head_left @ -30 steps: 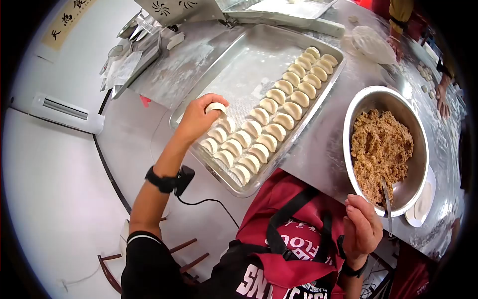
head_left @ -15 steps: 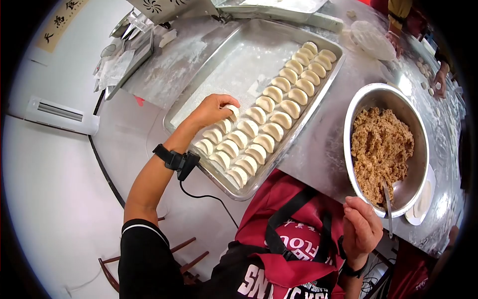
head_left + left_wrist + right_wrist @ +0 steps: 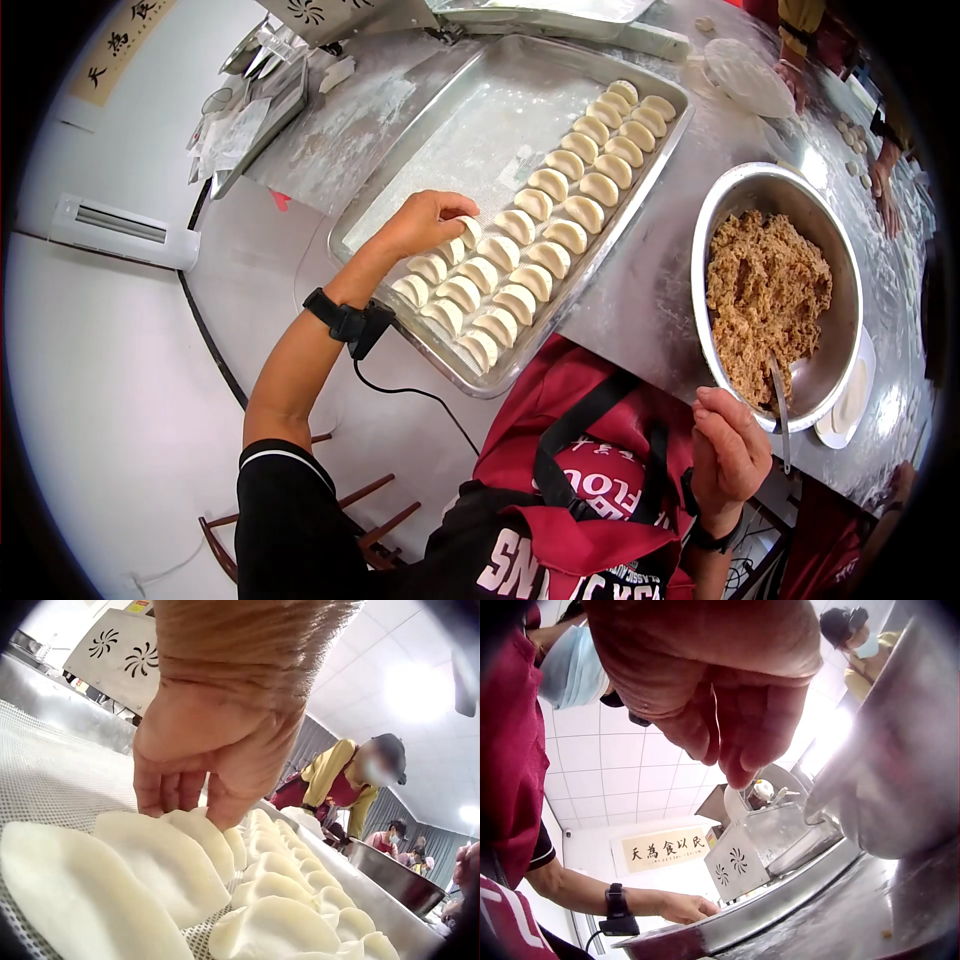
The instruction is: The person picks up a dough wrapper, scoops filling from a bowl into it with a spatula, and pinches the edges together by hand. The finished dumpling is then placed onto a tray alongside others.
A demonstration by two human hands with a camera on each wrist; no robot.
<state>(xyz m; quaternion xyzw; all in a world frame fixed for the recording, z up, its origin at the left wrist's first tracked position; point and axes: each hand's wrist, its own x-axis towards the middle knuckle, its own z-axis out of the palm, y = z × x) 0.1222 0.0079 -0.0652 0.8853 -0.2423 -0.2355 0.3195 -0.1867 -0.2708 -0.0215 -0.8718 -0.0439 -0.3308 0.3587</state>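
In the head view, my left hand pinches a pale, crescent-shaped dumpling at the far end of the leftmost row. The dumpling sits low in the large metal tray, right beside its neighbours. Seen from the left wrist, the thumb and fingers come down from above, and the row's other dumplings stand in front. My right hand hovers by the near rim of the steel bowl, its fingers loosely bent and holding nothing.
Brown filling and a spoon are in the bowl. A white dish stands to its right. Several rows of dumplings fill the tray's right side. Across the table are other people's hands and a plastic-covered heap.
My left hand has moved right and lowered the dumpling to the end of the leftmost row, where it still holds it. The right hand has barely moved.
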